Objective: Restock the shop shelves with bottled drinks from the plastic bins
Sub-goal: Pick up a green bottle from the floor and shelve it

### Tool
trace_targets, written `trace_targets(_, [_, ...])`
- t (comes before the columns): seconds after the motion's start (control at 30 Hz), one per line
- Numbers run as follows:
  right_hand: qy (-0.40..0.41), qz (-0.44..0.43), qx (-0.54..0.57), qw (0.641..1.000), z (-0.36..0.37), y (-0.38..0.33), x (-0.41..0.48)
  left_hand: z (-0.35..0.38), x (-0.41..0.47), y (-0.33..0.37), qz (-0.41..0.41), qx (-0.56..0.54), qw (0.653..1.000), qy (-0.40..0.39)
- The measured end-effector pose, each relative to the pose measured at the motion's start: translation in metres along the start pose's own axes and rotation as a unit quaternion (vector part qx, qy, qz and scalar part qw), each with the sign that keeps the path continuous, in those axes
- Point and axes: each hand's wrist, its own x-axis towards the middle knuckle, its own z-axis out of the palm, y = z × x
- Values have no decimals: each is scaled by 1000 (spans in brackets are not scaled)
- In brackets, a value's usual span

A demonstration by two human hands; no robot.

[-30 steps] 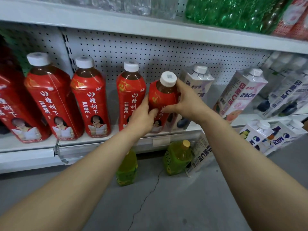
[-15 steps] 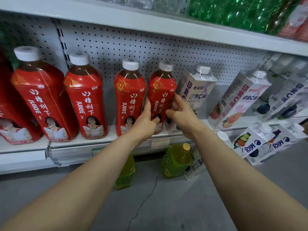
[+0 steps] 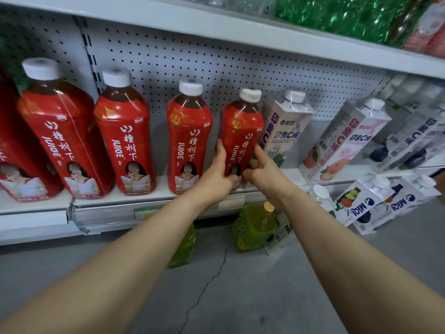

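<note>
Neighbouring bottle (image 3: 189, 141): upright near the shelf's (image 3: 291, 175) front edge, just left of the gap.
Left hand (image 3: 215, 175): fingers lie up the bottle's left flank and the thumb crosses its base, clasping it.
Red juice bottle (image 3: 240, 131): stands near the shelf's front edge, leaning slightly, between its neighbour and the carton.
Right hand (image 3: 263, 172): index finger straight against the right flank, other fingers loosely curled and gripping nothing.
White carton (image 3: 285, 131): touching the bottle's right shoulder.
Handling: likely heavy when full, with a slick film label; best held low on the body, both sides.
Change: half a second ago the right fingers wrapped the bottle; now only the index touches it.
</note>
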Motion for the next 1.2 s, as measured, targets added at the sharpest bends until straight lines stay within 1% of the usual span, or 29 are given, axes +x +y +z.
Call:
trace_targets(0.1, [-16, 3, -6, 1000, 1, 0, 2, -2, 2, -5, 4, -7, 1000, -3])
trace_targets(0.27, [-25, 3, -2, 1000, 4, 1, 1, -13, -2, -7, 9, -11, 999, -33])
trace_targets(0.37, [-36, 15, -7, 999, 6, 3, -7, -22, -3, -15, 5, 39, 999, -27])
trace_targets(0.47, [-49, 47, -59, 996, 11, 3, -16, -36, -22, -16, 6, 128, 992, 1])
trace_targets(0.57, [-50, 88, -140, 985, 23, 9, -20, -56, -47, -27, 15, 163, 986, 23])
trace_targets(0.63, [-72, 90, -204, 972, 36, 12, -23, -67, -64, -37, 9, 170, 984, 44])
trace_targets(0.7, [-115, 82, -253, 957, 50, 12, -28, -73, -75, -53, -8, 161, 986, 53])
trace_targets(0.8, [-172, 86, -305, 933, 70, 17, -32, -73, -89, -76, -53, 119, 991, 43])
trace_targets(0.87, [-191, 85, -329, 921, 82, 27, -32, -70, -93, -88, -64, 106, 991, 52])
trace_targets(0.97, [-195, 99, -309, 926, 93, 48, -30, -64, -94, -97, -46, 94, 992, 70])
trace_targets(1.2, [-205, 88, -216, 951, 116, 83, -21, -55, -102, -119, -17, 188, 979, 83])
